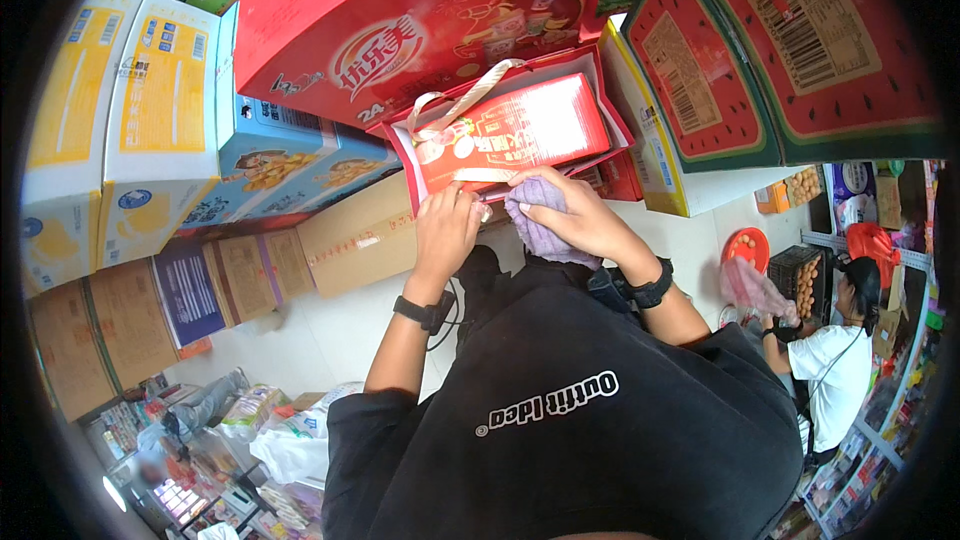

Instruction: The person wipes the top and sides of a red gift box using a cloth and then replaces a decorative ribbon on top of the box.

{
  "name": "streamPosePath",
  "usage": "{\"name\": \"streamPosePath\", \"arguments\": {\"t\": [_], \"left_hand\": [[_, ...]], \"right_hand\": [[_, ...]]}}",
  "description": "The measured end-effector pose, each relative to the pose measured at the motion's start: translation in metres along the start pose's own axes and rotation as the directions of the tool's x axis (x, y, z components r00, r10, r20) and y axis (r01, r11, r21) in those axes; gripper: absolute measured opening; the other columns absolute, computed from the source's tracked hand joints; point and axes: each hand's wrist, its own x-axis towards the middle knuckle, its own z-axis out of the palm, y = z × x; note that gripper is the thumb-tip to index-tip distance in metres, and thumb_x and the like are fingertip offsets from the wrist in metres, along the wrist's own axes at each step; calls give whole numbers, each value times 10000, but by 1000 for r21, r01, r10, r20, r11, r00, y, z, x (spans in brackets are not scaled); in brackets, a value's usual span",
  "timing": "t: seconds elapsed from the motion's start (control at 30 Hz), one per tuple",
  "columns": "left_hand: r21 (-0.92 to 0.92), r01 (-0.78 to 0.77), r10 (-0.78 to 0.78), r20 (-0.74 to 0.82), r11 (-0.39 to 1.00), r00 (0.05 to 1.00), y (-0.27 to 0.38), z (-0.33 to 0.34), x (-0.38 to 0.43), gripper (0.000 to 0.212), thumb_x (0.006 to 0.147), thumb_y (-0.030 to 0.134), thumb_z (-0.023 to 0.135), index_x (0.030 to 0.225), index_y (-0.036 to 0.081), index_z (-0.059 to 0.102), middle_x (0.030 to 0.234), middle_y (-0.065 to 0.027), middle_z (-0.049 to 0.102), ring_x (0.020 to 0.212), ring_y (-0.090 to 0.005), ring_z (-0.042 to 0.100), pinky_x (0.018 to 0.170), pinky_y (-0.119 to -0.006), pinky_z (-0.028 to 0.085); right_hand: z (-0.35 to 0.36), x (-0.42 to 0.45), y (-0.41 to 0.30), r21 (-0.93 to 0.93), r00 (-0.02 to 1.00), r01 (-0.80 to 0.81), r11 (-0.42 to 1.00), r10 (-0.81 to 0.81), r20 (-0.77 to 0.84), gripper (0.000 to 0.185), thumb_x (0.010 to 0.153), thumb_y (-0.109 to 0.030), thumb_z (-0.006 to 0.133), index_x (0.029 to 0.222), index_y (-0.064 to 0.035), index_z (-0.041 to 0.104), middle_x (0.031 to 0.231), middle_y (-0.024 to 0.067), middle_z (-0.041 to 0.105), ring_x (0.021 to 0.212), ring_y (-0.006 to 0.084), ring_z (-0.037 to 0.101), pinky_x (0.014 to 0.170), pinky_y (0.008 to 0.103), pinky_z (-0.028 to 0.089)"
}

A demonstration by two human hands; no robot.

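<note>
A red paper gift bag (616,117) with cream ribbon handles (487,90) stands in front of me, holding a red printed box (547,124). My left hand (448,229) has its fingers curled over the near rim of the bag, at one end of the near handle; a small pale thing shows beside its thumb. My right hand (581,221) grips a folded purple cloth (544,221), its fingertips at the other end of that handle. Both wrists wear black bands.
A large red carton (390,30) rises behind the bag. Watermelon-patterned cartons (690,82) stand right, yellow-white (161,90) and blue cartons (285,165) left. At right, a person in white (836,367) holds a pinkish cloth by a black crate (795,270) of eggs. Another person (187,412) is lower left.
</note>
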Motion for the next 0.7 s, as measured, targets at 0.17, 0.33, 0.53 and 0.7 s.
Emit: {"name": "streamPosePath", "arguments": {"t": [0.17,0.33,0.53,0.7], "left_hand": [[-62,80,-81,-13,995,997,3,2,5,241,911,240,529,959,24,625,1078,-158,608,964,-337,561,861,-438,414],[-50,110,-114,-95,993,989,6,8,-3,216,888,235,562,930,39,643,1045,-155,626,920,-327,579,839,-425,425],[-137,115,-118,-16,984,993,4,6,-15,254,919,269,519,999,78,665,1123,-140,606,1029,-318,551,884,-430,399],[-282,117,-108,47,952,993,-4,-22,-15,255,915,228,531,1062,73,670,1222,-153,565,1156,-315,504,973,-424,382]], "right_hand": [[3,3,23,72,990,-16,997,25,-136,349,863,-149,600,1188,-51,518,1051,143,652,1011,218,626,892,339,461],[-31,21,27,193,831,57,980,60,-553,502,826,-138,528,1299,-61,379,1176,159,520,1113,256,522,970,349,409],[-51,62,23,-524,869,194,829,-394,-301,532,744,-43,571,1271,-97,517,1193,215,522,1124,404,490,988,428,401],[-44,54,61,-864,985,-165,475,30,-172,625,729,-66,726,1283,-311,569,1390,174,388,1209,399,432,1020,426,405]]}}
